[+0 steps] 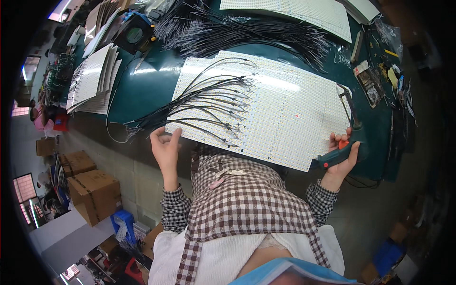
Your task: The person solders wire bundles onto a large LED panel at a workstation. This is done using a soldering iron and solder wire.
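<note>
A white LED panel (285,118), dotted with rows of small chips, lies across the near edge of the table. Over its left half fans a bundle of black wires (190,100), with their far ends on the panel and their near ends gathered past its left edge. My left hand (165,148) is at the panel's near left corner, thumb and forefinger apart, fingertips by the wires; whether they touch is unclear. In my right hand (341,159) is a dark green soldering gun (359,142) with a red trigger. Its thin tip points up over the panel's right end.
Bundles of black wires (247,35) lie behind the panel, with more white panels (289,10) beyond. Stacked white boards (90,83) and a black fan (134,35) stand on the left. Tools and scraps (399,85) litter the right. Cardboard boxes (97,194) sit lower left.
</note>
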Action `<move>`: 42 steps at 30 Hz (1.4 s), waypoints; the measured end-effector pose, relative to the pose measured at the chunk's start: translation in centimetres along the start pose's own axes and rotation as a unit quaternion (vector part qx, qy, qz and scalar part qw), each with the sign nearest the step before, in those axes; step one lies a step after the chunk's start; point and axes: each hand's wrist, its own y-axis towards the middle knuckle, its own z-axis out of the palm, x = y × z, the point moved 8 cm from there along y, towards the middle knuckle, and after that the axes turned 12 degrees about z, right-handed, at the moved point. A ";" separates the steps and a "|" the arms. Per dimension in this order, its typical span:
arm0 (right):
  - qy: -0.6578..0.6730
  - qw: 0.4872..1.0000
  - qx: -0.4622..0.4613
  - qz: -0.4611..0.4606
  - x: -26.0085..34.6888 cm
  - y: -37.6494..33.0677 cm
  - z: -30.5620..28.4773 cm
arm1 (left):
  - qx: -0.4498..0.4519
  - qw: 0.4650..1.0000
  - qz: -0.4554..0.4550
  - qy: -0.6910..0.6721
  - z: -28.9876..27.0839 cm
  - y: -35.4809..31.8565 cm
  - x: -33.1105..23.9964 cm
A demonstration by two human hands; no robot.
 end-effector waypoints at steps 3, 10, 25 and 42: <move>0.010 1.000 0.006 0.012 -0.4 0.2 0.1 | 0.012 0.990 -0.082 -0.117 -0.4 -0.2 3.0; 0.014 0.998 0.049 0.032 0.6 0.1 -1.3 | -0.019 0.791 -0.264 -0.551 5.1 -6.0 4.3; 0.017 0.997 0.065 0.026 1.5 0.1 -0.6 | 0.073 0.795 -0.096 -0.594 5.1 -5.1 -0.8; -0.008 1.000 -0.021 0.019 6.0 -1.5 -3.8 | -0.298 0.836 0.069 -0.456 -40.8 21.8 6.7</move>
